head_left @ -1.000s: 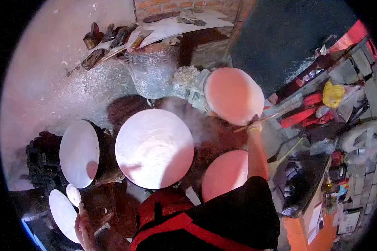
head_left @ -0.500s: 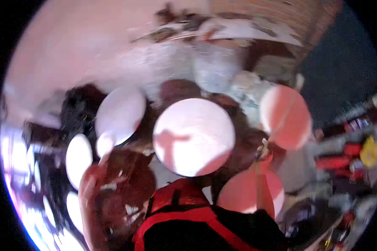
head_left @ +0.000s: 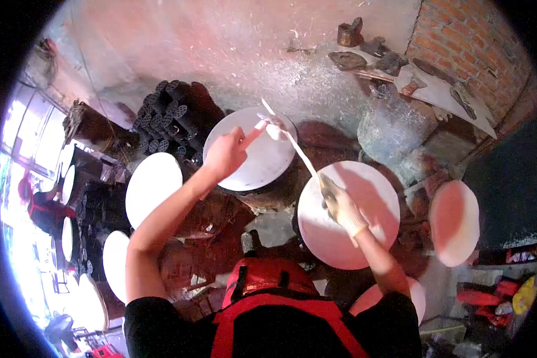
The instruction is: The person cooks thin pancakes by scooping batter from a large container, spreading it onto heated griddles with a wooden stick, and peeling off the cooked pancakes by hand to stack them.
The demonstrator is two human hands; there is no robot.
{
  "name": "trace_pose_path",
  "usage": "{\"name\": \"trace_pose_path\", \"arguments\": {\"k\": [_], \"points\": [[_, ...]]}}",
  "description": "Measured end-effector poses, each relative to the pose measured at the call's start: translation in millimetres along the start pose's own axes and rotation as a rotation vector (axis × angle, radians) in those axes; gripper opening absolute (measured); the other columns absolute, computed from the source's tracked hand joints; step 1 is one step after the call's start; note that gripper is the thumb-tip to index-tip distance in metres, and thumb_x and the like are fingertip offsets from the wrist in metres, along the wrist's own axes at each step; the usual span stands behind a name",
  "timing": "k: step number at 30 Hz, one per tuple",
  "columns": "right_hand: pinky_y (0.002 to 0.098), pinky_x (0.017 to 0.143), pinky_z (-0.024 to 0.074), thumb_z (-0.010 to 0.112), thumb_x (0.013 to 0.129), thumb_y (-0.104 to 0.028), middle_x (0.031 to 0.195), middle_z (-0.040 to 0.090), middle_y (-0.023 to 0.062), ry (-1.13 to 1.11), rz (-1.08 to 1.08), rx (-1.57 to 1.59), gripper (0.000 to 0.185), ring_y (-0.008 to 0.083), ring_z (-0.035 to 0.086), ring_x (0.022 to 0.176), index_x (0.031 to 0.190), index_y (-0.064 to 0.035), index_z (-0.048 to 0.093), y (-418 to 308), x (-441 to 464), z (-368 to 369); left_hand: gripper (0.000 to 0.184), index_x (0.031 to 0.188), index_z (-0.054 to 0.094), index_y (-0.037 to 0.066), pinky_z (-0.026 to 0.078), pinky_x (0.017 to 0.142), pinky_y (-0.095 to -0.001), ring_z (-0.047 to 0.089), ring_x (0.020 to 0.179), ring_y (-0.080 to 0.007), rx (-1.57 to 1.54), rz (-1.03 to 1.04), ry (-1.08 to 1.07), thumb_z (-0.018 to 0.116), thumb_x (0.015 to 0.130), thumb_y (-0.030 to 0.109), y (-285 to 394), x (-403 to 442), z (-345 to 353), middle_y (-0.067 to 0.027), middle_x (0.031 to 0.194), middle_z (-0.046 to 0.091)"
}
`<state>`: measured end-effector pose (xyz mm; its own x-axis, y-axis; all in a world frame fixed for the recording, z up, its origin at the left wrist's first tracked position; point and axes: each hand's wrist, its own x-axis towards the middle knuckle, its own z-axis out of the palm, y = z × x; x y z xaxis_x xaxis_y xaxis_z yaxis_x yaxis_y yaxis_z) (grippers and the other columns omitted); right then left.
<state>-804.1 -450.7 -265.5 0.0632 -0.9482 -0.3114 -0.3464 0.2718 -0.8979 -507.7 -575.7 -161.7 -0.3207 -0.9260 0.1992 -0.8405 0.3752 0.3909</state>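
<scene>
My left hand (head_left: 225, 154) is bare and its fingers are mostly curled, over the rear round pale plate (head_left: 235, 170). From it a pinkish narrow shape, finger or handle, reaches to a small whitish piece (head_left: 272, 127); what the hand grips is unclear. My right hand (head_left: 340, 207) wears a pale glove and is closed around a long, thin, light stick (head_left: 303, 156). That hand is above the front round plate (head_left: 364, 253), and the stick slants up and left, crossing beside the whitish piece over the rear plate's edge.
More round plates stand around, such as a left plate (head_left: 154, 185) and a right plate (head_left: 453, 230). Black perforated cylinders (head_left: 170, 116) are stacked behind on the left. A ledge (head_left: 441, 95) with odds and ends runs along the brick wall (head_left: 471, 51). Far left, another person (head_left: 42, 203) is visible.
The view has swung and sharpened from a blur. My left hand has moved from low on the left to over the rear plate. My right hand now extends forward with the stick.
</scene>
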Motion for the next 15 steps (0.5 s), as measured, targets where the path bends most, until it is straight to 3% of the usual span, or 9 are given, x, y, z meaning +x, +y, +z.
{"name": "trace_pose_path", "arguments": {"k": [2,3,6,9,11,12,13,15], "points": [[0.0307,0.045,0.0404,0.048,0.093,-0.02,0.076,0.06,0.0038,-0.02,0.24,0.438,0.043,0.0167,0.053,0.051,0.135,-0.0216,0.041,35,-8,36,0.021,0.088,0.054,0.0,0.048,0.062,-0.0424,0.062,0.069,-0.0355,-0.277,0.001,-0.016,0.06,0.07,0.009,-39,10,27,-0.0203,0.071,0.062],[0.0239,0.031,0.0295,0.047,0.093,-0.018,0.064,0.056,0.0004,0.037,0.217,0.487,0.04,0.0064,0.045,0.043,0.132,-0.0221,0.045,20,-29,57,0.021,0.087,0.055,-0.001,0.049,0.056,-0.0392,0.063,0.063,-0.0307,-0.433,-0.042,-0.029,0.061,0.07,0.01,-55,17,45,-0.0183,0.068,0.062],[0.0243,0.064,0.0326,0.049,0.093,-0.017,0.094,0.055,0.0022,0.361,0.02,0.432,0.037,0.0113,0.047,0.077,0.129,-0.0147,0.049,23,-29,145,0.022,0.087,0.058,-0.005,0.043,0.038,-0.0289,0.056,0.043,-0.0122,-0.815,-0.313,-0.202,0.06,0.071,0.01,-93,42,94,-0.0086,0.056,0.058],[0.0247,0.097,0.0358,0.051,0.092,-0.016,0.124,0.054,0.0041,0.68,-0.141,0.21,0.036,0.0163,0.05,0.112,0.126,-0.0072,0.053,18,14,218,0.022,0.089,0.058,-0.003,0.048,0.048,-0.0363,0.061,0.05,-0.024,-0.693,-0.31,-0.147,0.058,0.071,0.01,-123,63,137,-0.0138,0.06,0.06],[0.0219,0.091,0.0394,0.054,0.091,-0.019,0.125,0.054,0.003,0.79,-0.115,0.023,0.035,0.012,0.052,0.107,0.124,-0.0065,0.055,23,54,240,0.02,0.089,0.058,0.001,0.049,0.055,-0.0409,0.062,0.059,-0.0309,-0.545,-0.118,0.002,0.058,0.071,0.011,-145,73,162,-0.0161,0.066,0.061],[0.0245,0.094,0.0372,0.054,0.09,-0.014,0.128,0.052,0.0056,0.764,-0.086,0.14,0.038,0.0158,0.05,0.111,0.127,-0.0053,0.05,16,74,243,0.02,0.089,0.057,0.003,0.049,0.059,-0.0431,0.062,0.064,-0.0344,-0.464,-0.017,0.086,0.058,0.071,0.011,-152,81,167,-0.0173,0.07,0.062],[0.027,0.098,0.035,0.054,0.089,-0.009,0.13,0.05,0.0083,0.738,-0.058,0.259,0.042,0.0196,0.049,0.116,0.13,-0.0041,0.046,6,94,242,0.019,0.088,0.057,0.004,0.048,0.061,-0.0445,0.061,0.067,-0.036,-0.45,-0.037,0.104,0.058,0.071,0.011,-152,89,160,-0.0175,0.072,0.062],[0.03,0.093,0.0382,0.053,0.089,-0.007,0.124,0.053,0.0105,0.714,-0.048,0.32,0.046,0.0226,0.052,0.11,0.133,-0.0039,0.042,9,135,240,0.017,0.087,0.056,0.006,0.047,0.064,-0.0472,0.059,0.074,-0.0393,-0.419,-0.084,0.14,0.058,0.071,0.011,-147,99,137,-0.0181,0.076,0.063]]}}
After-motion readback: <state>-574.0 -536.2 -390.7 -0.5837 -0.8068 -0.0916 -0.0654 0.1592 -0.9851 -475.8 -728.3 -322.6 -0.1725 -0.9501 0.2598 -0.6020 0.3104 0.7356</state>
